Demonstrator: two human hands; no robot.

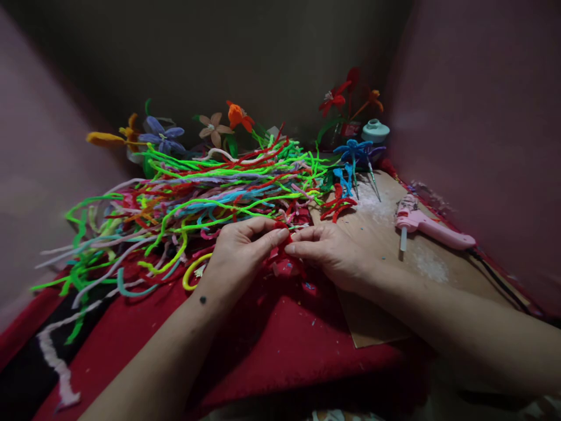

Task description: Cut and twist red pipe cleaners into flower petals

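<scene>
My left hand (243, 251) and my right hand (324, 251) meet just in front of a heap of coloured pipe cleaners (210, 193). Both pinch a short piece of red pipe cleaner (288, 238) between thumb and fingers. Its lower part hangs over the red cloth and blends with it, so its full shape is hard to make out. Beyond my right hand lie several bent red pipe cleaner pieces (337, 206). A yellow ring-shaped piece (189, 275) rests beside my left wrist.
A pink glue gun (432, 229) lies on the brown board (385, 292) at the right, its cord trailing off. Blue pipe cleaner flowers (354, 151) stand behind it, near a pale blue bottle (376, 131). Finished flowers, one orange (239, 117), line the back. Red cloth (272, 351) covers the front.
</scene>
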